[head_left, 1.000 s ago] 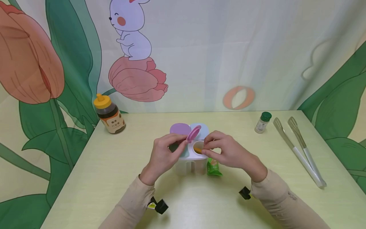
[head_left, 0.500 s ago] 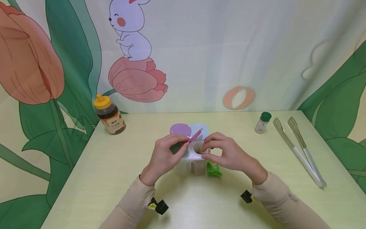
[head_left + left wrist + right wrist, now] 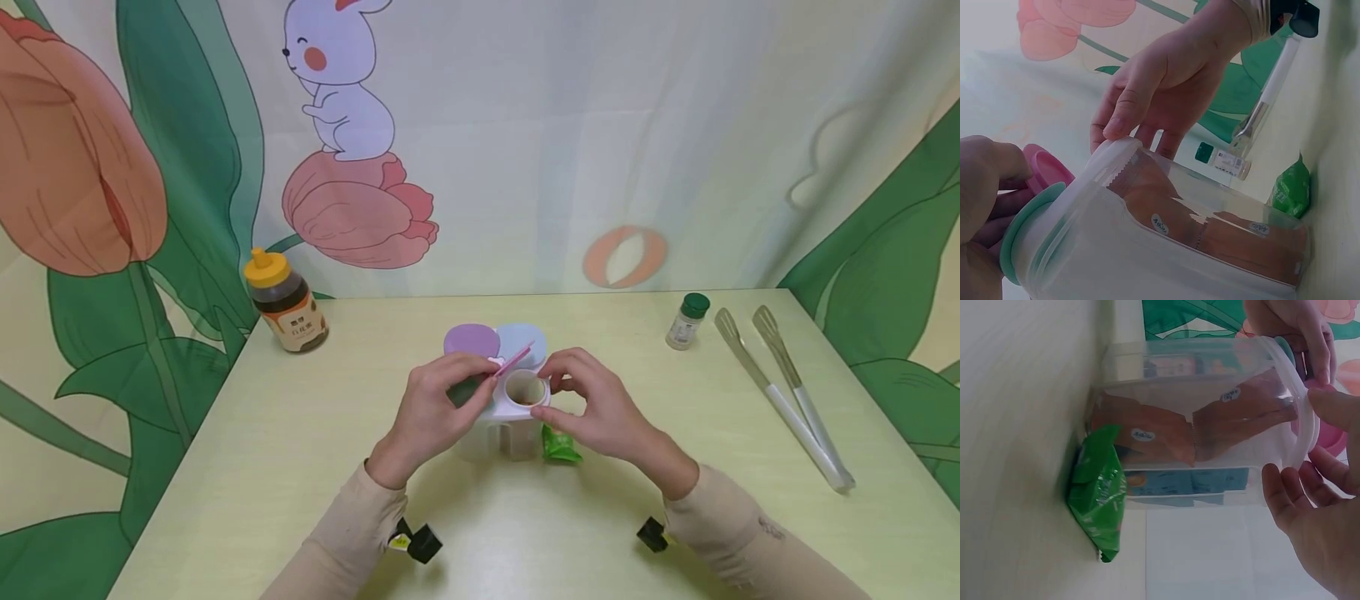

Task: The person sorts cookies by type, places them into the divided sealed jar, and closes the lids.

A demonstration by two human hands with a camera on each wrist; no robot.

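A clear storage container (image 3: 480,442) with a white top stands mid-table. Its pink flip lid (image 3: 514,358) is raised, pinched between my left hand's (image 3: 438,408) thumb and fingers. Beside it, the round opening is uncovered. Thumb and fingertips of my right hand (image 3: 603,408) hold the rim of that opening on two sides. Through the clear wall, brown packets (image 3: 1147,428) with small white labels show inside that compartment. Purple (image 3: 471,340) and light blue lids (image 3: 521,337) cover the back compartments; a mint-green lid (image 3: 1013,250) lies by my left fingers.
A green snack packet (image 3: 560,446) lies against the container's right side. At the back left stands a honey bottle (image 3: 288,304) with a yellow cap. A green-capped seasoning jar (image 3: 686,322) and two whisks (image 3: 795,408) with white handles are at the right.
My right fingers have moved from inside the opening out to its rim, and the orange-brown item there has sunk from sight. The pink lid has tilted, now nearly edge-on to the head view.
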